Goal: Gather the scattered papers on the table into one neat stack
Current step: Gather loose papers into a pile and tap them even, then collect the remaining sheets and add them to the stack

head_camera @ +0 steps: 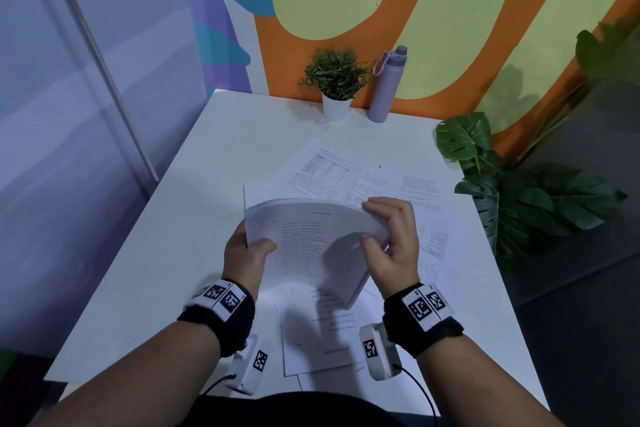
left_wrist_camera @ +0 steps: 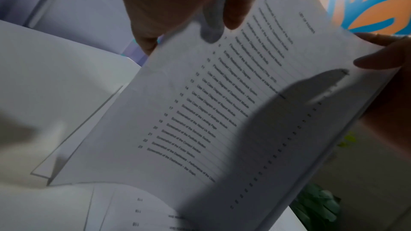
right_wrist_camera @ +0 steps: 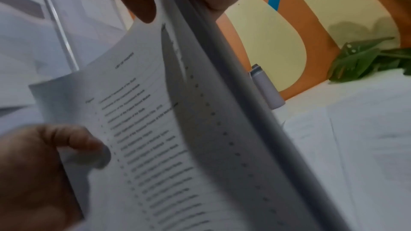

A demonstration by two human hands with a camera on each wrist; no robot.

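I hold a bundle of printed sheets (head_camera: 308,239) lifted above the white table (head_camera: 173,253), bowed upward across its middle. My left hand (head_camera: 247,250) grips its left edge, thumb on top. My right hand (head_camera: 384,236) pinches the right edge, fingers curled over the far corner. The top sheet (left_wrist_camera: 222,111) (right_wrist_camera: 155,138) is a numbered list. More loose papers (head_camera: 346,170) lie spread on the table beyond the bundle and to the right (head_camera: 429,218). Other sheets (head_camera: 322,333) lie flat under my wrists near the front edge.
A small potted plant (head_camera: 336,80) and a lilac bottle (head_camera: 386,85) stand at the table's back edge against the painted wall. Large green leaves (head_camera: 519,191) overhang the right side. The table's left half is bare white surface.
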